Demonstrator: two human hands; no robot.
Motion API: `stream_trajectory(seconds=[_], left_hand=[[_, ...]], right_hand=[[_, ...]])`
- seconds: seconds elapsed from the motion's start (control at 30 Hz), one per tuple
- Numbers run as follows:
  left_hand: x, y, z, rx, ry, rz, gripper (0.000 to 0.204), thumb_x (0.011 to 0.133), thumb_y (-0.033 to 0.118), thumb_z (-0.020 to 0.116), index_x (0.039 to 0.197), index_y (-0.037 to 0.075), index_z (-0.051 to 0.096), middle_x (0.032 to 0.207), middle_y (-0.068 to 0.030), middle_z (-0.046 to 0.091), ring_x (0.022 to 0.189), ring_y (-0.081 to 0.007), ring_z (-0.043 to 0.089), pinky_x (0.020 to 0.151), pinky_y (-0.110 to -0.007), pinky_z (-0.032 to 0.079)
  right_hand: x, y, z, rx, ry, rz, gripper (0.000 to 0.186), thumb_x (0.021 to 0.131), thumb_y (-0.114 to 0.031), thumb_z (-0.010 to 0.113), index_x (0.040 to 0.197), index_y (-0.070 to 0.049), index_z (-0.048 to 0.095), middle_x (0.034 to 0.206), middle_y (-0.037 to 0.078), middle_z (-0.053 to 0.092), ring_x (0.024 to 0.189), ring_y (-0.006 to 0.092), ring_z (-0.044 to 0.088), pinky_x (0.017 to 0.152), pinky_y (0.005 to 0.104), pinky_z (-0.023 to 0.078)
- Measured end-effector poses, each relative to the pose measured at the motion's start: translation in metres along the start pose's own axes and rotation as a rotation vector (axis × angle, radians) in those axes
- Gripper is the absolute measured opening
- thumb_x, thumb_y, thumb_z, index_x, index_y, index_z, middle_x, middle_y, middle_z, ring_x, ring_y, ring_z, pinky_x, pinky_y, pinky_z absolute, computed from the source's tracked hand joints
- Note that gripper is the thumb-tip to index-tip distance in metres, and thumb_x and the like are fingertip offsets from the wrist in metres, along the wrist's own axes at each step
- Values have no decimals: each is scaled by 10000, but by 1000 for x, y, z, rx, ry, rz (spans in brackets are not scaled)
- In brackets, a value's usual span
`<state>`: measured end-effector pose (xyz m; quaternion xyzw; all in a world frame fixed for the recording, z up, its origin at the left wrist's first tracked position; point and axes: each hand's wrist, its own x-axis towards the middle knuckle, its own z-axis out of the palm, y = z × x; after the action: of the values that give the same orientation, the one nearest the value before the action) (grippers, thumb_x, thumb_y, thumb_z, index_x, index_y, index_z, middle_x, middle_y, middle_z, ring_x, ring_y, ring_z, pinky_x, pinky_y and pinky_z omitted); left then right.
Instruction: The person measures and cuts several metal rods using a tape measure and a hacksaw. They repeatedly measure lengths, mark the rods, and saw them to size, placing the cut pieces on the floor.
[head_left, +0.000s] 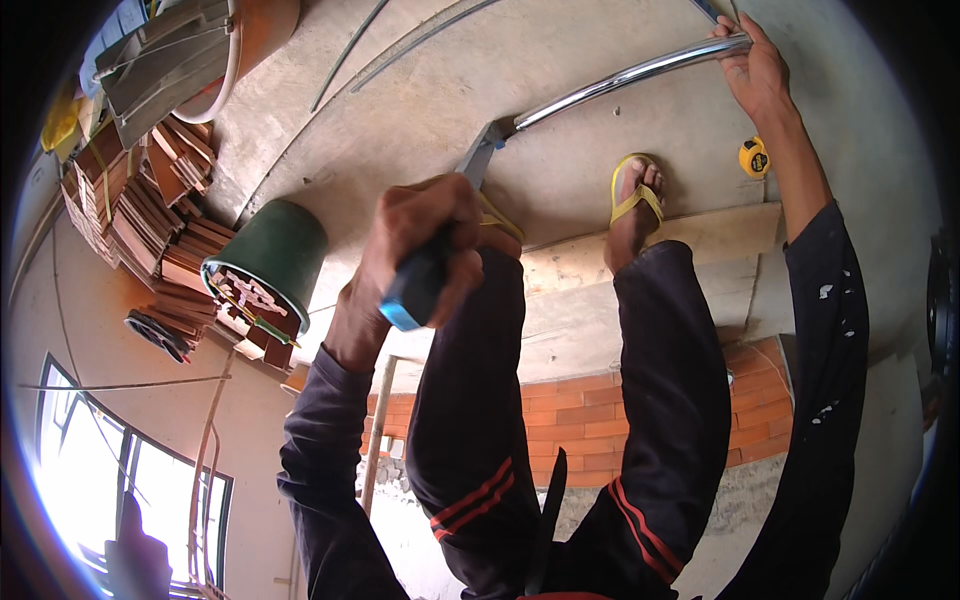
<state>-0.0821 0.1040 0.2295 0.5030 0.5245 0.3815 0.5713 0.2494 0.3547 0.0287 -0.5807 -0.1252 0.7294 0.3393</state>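
Note:
My left hand is closed round the black-and-blue handle of a saw-like tool. Its grey metal part reaches forward to the near end of a shiny chrome tube; whether they touch is unclear. My right hand, arm stretched forward, grips the far right end of that tube. The tube lies slanted just above or on the concrete floor, beyond my feet. My feet, in yellow flip-flops, stand between my two arms. The left foot is partly behind the tool and hand.
A yellow tape measure lies by my right forearm. Left of me a green bucket lies tipped, with tools and pieces inside, beside stacked reddish-brown tiles. Thin strips lie on the floor ahead. A pole stands near my left leg.

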Motion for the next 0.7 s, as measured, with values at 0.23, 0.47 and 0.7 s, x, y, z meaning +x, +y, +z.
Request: stream_trajectory(seconds=[0.23,0.47,0.7], left_hand=[[-26,-1,26,40,95,48,154,594,12,518,700,72,424,592,-45,473,573,-208,502,643,-365,472],[-50,-8,50,19,210,100,213,548,-34,574,713,60,477,633,-66,491,652,-264,555,659,-360,487],[-56,-3,75,172,140,132,243,507,-81,542,682,61,450,610,-77,494,645,-273,556,647,-358,461]], right_hand=[[6,1,-12,32,-32,4,255,943,-131,514,1007,116,520,840,120,511,780,203,524,927,373,445],[-5,-2,6,25,60,-33,249,941,-128,517,1008,112,520,866,113,517,804,197,531,939,371,443],[-30,-1,17,42,120,-102,203,939,-129,519,1014,54,478,860,99,507,792,196,504,920,373,428]])
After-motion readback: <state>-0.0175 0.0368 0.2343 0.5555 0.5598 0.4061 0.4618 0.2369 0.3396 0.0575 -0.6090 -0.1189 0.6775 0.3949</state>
